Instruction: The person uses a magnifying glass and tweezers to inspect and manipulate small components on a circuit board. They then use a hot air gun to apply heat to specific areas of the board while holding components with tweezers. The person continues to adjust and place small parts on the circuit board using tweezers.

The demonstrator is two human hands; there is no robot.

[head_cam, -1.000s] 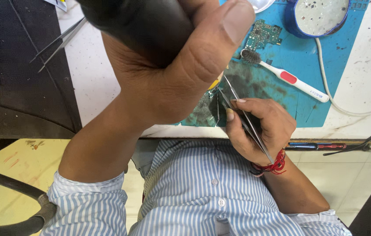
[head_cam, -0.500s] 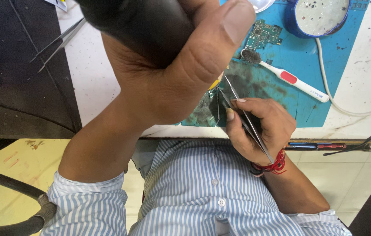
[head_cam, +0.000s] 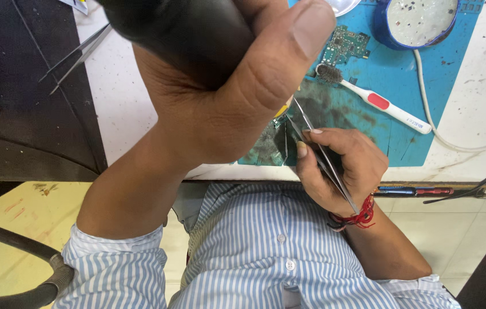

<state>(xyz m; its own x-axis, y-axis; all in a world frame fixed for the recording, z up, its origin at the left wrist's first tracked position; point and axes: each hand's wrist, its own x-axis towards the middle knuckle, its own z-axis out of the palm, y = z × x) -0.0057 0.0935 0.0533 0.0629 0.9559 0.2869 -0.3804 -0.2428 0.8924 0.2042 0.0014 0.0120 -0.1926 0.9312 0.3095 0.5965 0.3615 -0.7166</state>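
A thick black handle is clenched in the left hand; tweezers are pinched in the right hand, tips on the circuit board just beyond its fingers. The board is largely hidden behind the left hand, so a slip of the tips could go unnoticed.

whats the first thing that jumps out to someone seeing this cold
The left hand fills the top centre, very near the camera, gripping a thick black handle. Lower right, the right hand pinches tweezers at the near edge of a stained blue mat, where a toothbrush and a circuit board lie.
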